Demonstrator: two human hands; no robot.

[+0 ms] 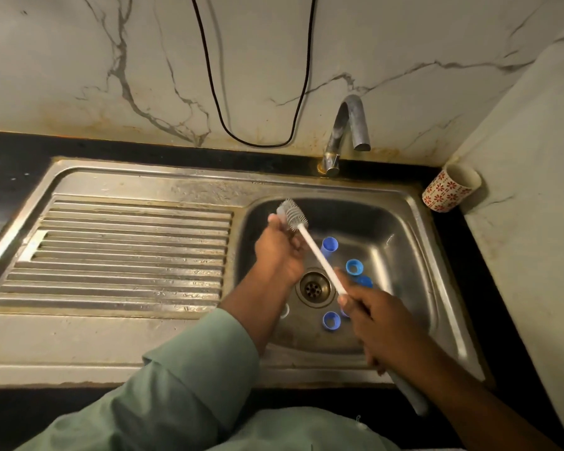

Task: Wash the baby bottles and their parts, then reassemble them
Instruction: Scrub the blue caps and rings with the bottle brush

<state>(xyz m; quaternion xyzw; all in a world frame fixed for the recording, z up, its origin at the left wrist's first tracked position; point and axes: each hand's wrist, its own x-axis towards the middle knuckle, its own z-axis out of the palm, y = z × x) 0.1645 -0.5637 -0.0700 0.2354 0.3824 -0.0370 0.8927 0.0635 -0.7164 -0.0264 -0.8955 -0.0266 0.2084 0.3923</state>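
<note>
right hand (376, 315) gripping bottle brush (306, 234) handle; left hand (279, 252) fingering bristles, likely rinsing. blue caps (331, 320) dumped in sink (414, 255) for washing.

A home kitchen: a steel sink (404, 203) with ribbed drainboard (127, 255) set in a dark counter (13, 157), a tap (345, 131) against the marble-patterned wall (79, 60), a patterned cup (450, 187) in the counter's far right corner.

Scuffed steel sink (414, 203), blue plastic caps (331, 320)

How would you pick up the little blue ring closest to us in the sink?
Pinch the round blue plastic ring by its rim from above: it seems to lie flat, opening up, on the steel sink floor, so its thin wall is probably easiest to catch.
</note>
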